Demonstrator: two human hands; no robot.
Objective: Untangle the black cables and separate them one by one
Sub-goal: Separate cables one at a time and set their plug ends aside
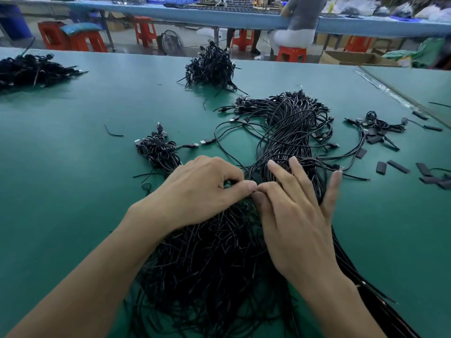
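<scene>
I see my left hand (197, 189) and my right hand (292, 215) meet over the big tangle of black cables (288, 132) in the middle of the green tabletop (73, 167). The left hand is curled, with its thumb and first finger pinching into the cables. The right hand pinches at the same spot with its thumb and first finger, and its other three fingers are spread out straight over the bundle. The fingertips hide the strand they hold, so I cannot tell which one it is. My arms also cover part of the messy cut ends (207, 264) close to me. Just left of the hands lies a small knot of cables (158, 152), with two USB plugs (194, 145) lying beside it. A short wire scrap (113, 132) lies alone further left. On the right there is a little bunch of cables (380, 125) and some short black tube pieces (397, 166) lying flat. Far back on the tabletop there is a round heap of cables (212, 67), and another heap (31, 69) sits at the far left edge. Past the tabletop I see red stools (144, 30), a small fan (172, 42) on the floor, a cardboard box (351, 58), and a person (300, 25) sitting at a long blue bench (170, 15).
</scene>
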